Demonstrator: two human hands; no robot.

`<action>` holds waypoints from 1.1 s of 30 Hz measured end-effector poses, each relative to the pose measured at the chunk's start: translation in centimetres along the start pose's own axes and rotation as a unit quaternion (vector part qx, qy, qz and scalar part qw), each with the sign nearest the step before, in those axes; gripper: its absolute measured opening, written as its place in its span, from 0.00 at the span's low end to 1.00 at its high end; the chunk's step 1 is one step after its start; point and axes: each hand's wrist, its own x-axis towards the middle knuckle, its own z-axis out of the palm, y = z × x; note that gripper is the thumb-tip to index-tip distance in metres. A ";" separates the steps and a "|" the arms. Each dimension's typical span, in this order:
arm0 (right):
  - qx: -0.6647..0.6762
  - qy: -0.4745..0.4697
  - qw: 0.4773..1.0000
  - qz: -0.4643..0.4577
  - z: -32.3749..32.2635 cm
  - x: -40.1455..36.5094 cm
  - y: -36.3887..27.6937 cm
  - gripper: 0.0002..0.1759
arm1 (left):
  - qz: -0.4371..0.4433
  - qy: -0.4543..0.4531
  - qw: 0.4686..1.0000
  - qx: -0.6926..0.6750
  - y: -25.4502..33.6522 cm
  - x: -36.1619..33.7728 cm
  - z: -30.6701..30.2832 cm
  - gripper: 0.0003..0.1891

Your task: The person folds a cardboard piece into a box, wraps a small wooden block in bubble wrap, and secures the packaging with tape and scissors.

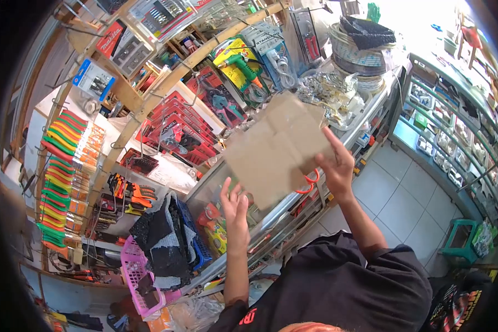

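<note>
Cardboard sheet (274,146) held up in air above glass display counter (213,185). Right hand (337,166) clamped on its right edge. Left hand (235,207) spread wide just below lower corner, contact unclear. Sheet judged light, fairly stiff, creased, easily bent; best gripped at opposite edges.

A flat brown cardboard sheet (276,146), creased into panels like an unfolded box, hangs tilted in the air over the glass worktop (207,188), its right edge gripped by the right hand (337,166).

Legible marking: "STANDARD" on the white blister pack (271,39) hanging from the shelf beam; other package labels are illegible (too small, blurred).
</note>
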 end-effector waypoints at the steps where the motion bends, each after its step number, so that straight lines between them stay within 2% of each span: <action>1: 0.021 -0.021 0.999 0.030 0.2 -0.9 -0.7 0.38 | 0.002 0.000 0.999 -0.035 0.3 0.2 0.1 0.35; 2: 0.043 -0.040 0.996 0.061 0.4 -1.8 -1.1 0.38 | 0.006 0.007 0.999 -0.053 0.5 0.4 0.5 0.35; 3: 0.039 -0.044 0.997 0.048 0.7 -2.7 -1.2 0.37 | 0.009 0.013 0.997 -0.070 0.5 0.6 1.1 0.35; 6: 0.060 -0.092 0.985 0.134 -0.3 -5.4 -0.1 0.36 | -0.015 0.022 0.995 -0.097 -0.3 0.6 0.9 0.35; 7: 0.060 -0.093 0.989 0.102 -0.3 -6.1 -0.3 0.32 | -0.029 0.024 0.994 -0.105 -1.0 0.5 0.7 0.35; 10: -0.111 -0.155 0.973 0.129 -1.9 -7.0 -1.2 0.28 | -0.053 0.024 0.995 -0.083 -3.0 -0.1 -0.5 0.33; 11: -0.142 -0.158 0.965 0.155 -2.8 -8.1 0.3 0.25 | -0.058 0.022 0.995 -0.082 -3.4 -0.3 -0.7 0.33; 13: -0.111 -0.140 0.971 0.160 -2.0 -8.8 -1.5 0.25 | -0.066 0.021 0.994 -0.081 -3.7 -0.9 -1.1 0.34; 16: -0.083 -0.139 0.976 0.149 -1.0 -9.0 -2.3 0.27 | -0.079 0.023 0.983 -0.164 -4.0 -2.5 -1.3 0.32; 19: -0.048 -0.163 0.963 0.210 -0.8 -9.4 -2.0 0.28 | -0.168 0.004 0.954 -0.249 -6.5 -4.3 -3.4 0.41; 22: -0.004 -0.215 0.945 0.248 -0.7 -9.0 -2.5 0.28 | -0.080 -0.094 0.980 -0.154 -6.4 -5.5 -2.8 0.52; 24: -0.019 -0.222 0.948 0.228 -0.3 -9.1 -2.6 0.28 | -0.044 -0.057 0.993 -0.090 -4.9 -5.5 -1.7 0.62; 26: -0.058 -0.216 0.960 0.172 0.1 -9.1 -2.3 0.29 | -0.015 -0.079 0.995 -0.066 -4.6 -5.6 -2.3 0.58; 29: -0.128 -0.216 0.967 0.036 -0.1 -8.0 -3.5 0.31 | 0.015 -0.101 0.995 -0.006 -3.7 -5.7 -3.0 0.53; 32: -0.008 -0.293 0.956 0.003 0.0 -6.8 -4.4 0.34 | 0.103 -0.130 0.967 0.194 -2.3 -5.3 -3.0 0.47; 33: -0.004 -0.297 0.954 0.023 0.4 -6.7 -4.5 0.33 | 0.125 -0.128 0.963 0.202 -2.2 -5.4 -2.8 0.46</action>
